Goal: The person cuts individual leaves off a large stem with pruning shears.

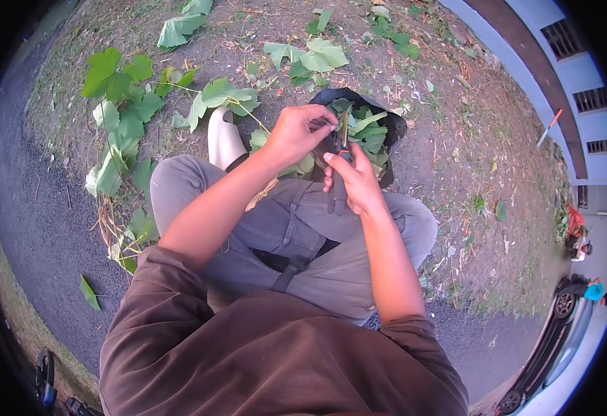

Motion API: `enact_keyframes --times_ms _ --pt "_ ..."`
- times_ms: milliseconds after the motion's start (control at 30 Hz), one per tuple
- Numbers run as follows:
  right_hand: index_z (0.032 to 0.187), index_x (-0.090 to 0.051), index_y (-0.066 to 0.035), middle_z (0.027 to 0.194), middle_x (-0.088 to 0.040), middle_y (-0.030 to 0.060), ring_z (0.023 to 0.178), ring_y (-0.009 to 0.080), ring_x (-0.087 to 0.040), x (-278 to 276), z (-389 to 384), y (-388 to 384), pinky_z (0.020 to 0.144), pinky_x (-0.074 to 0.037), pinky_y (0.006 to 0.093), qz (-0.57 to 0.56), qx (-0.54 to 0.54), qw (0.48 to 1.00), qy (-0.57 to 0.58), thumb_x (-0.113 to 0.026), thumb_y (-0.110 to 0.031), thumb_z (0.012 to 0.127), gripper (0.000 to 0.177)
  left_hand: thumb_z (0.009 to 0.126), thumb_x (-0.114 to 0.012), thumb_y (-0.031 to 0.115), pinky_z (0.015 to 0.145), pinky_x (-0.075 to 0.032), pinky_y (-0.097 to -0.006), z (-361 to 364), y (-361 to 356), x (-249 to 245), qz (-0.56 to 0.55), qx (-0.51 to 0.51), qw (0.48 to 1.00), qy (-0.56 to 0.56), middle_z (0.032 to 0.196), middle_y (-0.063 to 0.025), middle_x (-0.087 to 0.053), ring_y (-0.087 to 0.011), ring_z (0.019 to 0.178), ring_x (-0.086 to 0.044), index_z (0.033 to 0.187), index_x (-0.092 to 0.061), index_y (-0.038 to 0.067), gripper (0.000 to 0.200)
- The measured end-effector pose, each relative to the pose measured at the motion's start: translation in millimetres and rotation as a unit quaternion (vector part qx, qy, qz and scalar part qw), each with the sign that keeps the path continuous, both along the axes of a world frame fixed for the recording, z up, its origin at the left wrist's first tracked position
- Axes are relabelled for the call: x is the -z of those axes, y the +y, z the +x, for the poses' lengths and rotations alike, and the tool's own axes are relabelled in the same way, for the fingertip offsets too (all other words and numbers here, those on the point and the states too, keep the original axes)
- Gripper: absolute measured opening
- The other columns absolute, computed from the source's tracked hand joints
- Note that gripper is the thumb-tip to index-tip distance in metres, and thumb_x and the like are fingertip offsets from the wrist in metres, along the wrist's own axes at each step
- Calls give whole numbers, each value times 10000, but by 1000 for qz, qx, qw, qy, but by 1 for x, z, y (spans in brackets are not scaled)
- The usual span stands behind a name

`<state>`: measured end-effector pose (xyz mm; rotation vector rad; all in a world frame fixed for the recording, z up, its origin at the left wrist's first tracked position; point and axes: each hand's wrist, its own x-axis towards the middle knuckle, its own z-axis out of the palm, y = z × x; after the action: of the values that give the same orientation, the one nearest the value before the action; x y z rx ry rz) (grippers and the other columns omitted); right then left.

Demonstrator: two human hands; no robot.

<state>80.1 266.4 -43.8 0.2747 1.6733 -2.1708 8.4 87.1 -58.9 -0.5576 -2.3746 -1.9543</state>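
My right hand (357, 179) is wrapped round pruning shears (339, 197) with dark handles and a bit of orange near the pivot. Their blades point away from me, over a black bag (395, 132) that holds cut green leaves (367, 130). Just left of the blades, my left hand (298, 133) is closed in a pinch at the bag's near-left side. What its fingertips hold is too small to make out. A leafy vine stem (251, 114) runs up to the back of this hand, where it passes out of sight.
Large-leaved vine cuttings (126, 114) lie on the ground at the left. More leaves (321, 55) are scattered beyond the bag. A light-coloured shoe (224, 139) shows by my left knee. A parked car (546, 357) and people (595, 290) are far right, near a building.
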Motion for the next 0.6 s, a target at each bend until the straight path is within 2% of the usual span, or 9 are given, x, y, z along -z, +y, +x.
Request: enact_keyframes --times_ms 133,200,233,333,400,467,500,533,600 --pt "1351 -501 -30 859 -665 69 710 181 -687 -2 -5 10 646 -610 361 -62 14 998 -26 -749 -111 994 443 947 -739 -23 901 -654 -350 -5 -1 0 34 -49 998 -13 1061 -121 -791 -202 1001 -786 1113 -765 -13 167" --pt "1456 -491 -22 997 -681 127 908 235 -717 -7 -5 15 894 -629 412 -143 61 986 -58 -721 -152 1013 515 947 -737 -27 907 -654 -354 -9 -2 2 42 -57 997 -6 1101 -129 -789 -210 1007 -787 1129 -763 -18 184" --pt "1471 -518 -13 1123 -707 204 1092 322 -716 0 -7 21 1059 -574 487 -187 42 978 -85 -668 -211 1034 503 962 -732 -23 953 -643 -350 -8 -2 2 35 -52 998 -7 1147 -121 -785 -200 1055 -775 1161 -758 -17 201" --pt "1411 -559 -54 1166 -727 235 1112 358 -735 -6 -9 21 1020 -586 488 -286 16 950 -128 -640 -301 1047 448 999 -707 4 986 -627 -344 -5 -3 8 21 -3 1000 23 1291 -119 -756 -206 1152 -750 1283 -737 23 287" --pt "1329 -641 -71 1227 -729 218 1172 411 -715 0 -9 24 1052 -562 546 -353 -19 926 -132 -600 -325 1028 396 1020 -679 32 971 -618 -373 0 1 5 -66 41 996 50 1379 -126 -723 -255 1196 -741 1334 -728 64 320" --pt "1301 -640 -89 1205 -732 201 1135 392 -725 0 -8 26 1008 -578 572 -368 10 917 -153 -636 -320 992 386 1058 -620 81 1030 -570 -430 8 8 -17 -33 30 994 -98 1419 -164 -698 -326 1262 -706 1343 -724 68 304" --pt "1317 -622 -111 1204 -732 199 1143 379 -729 1 -9 29 985 -584 586 -362 -15 925 -111 -631 -307 993 379 1076 -600 109 1026 -557 -390 -4 7 3 -83 8 985 150 1383 -153 -714 -260 1212 -704 1317 -723 32 281" --pt "1332 -609 -132 1200 -732 201 1134 367 -734 -1 -8 28 970 -589 584 -340 -1 936 -96 -620 -306 1001 374 1063 -610 116 934 -583 -362 -5 7 0 -78 -3 986 146 1275 -144 -736 -189 1034 -727 1283 -722 13 268" --pt "1432 -540 -150 1230 -716 165 1161 304 -724 -5 -5 27 994 -583 553 -315 -2 946 -78 -614 -303 1025 442 1100 -588 177 858 -563 -330 5 4 -17 15 30 999 -42 1086 -113 -753 -154 943 -700 1277 -705 -18 288"
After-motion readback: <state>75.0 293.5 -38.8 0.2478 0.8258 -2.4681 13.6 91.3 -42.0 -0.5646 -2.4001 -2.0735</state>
